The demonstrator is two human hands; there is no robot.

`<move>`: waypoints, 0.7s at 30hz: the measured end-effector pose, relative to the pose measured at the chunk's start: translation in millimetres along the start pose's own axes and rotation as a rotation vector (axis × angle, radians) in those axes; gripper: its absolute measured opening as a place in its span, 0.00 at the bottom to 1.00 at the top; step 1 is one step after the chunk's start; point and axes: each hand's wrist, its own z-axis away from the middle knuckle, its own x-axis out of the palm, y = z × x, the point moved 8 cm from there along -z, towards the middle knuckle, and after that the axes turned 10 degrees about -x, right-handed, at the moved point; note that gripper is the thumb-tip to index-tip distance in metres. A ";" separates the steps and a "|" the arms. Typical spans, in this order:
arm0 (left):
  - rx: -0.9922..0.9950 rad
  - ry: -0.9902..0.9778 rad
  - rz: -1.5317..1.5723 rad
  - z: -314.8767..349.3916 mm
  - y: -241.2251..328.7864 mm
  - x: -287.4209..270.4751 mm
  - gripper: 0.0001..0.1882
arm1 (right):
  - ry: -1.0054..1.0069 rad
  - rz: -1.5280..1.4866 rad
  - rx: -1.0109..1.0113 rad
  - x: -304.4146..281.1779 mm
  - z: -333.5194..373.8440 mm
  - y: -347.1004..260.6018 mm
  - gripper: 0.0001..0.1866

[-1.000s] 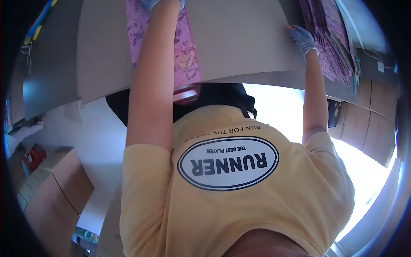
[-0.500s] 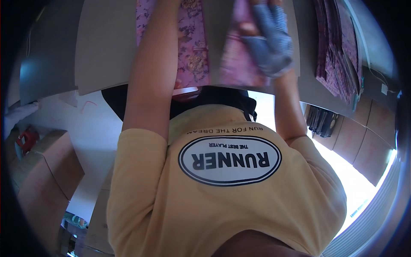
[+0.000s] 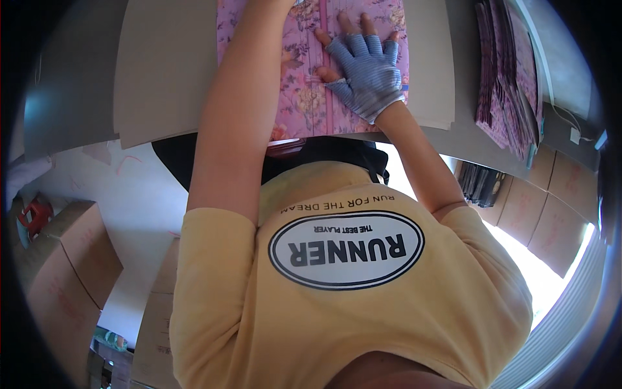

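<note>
A flat pink sheet printed with flowers [image 3: 301,97] lies in front of me, a darker pink strip running down it. Its material is not clear. My right hand [image 3: 370,72], in a grey-blue striped fingerless glove, rests flat on the right part of this sheet with fingers spread. My left forearm crosses over the left part. Only the wrist and a sliver of glove of my left hand [image 3: 297,2] show at the top edge, so its fingers are hidden.
Under the sheet lies a grey-brown board [image 3: 168,71] on a darker table [image 3: 71,97]. A stack of similar pink floral pieces [image 3: 508,78] stands at the right. Cardboard boxes [image 3: 547,207] are beyond it, with more boxes [image 3: 65,272] at the left beside a red object [image 3: 35,217].
My right hand has moved left and now lies flat with fingers spread. The right pink floral part came left with it, and the gap between the two pink parts has closed.
</note>
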 end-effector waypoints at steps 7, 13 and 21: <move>0.035 -0.102 -0.224 7.1 2.6 -1.2 0.35 | -0.010 -0.118 -0.029 -1.4 -5.0 -3.9 0.34; -0.050 -0.315 -0.458 12.1 6.4 14.0 0.31 | -0.081 -0.177 -0.043 -6.9 -4.6 1.2 0.36; -0.130 -0.321 -0.390 17.0 7.2 16.3 0.29 | -0.055 -0.055 -0.253 29.1 -46.9 81.8 0.33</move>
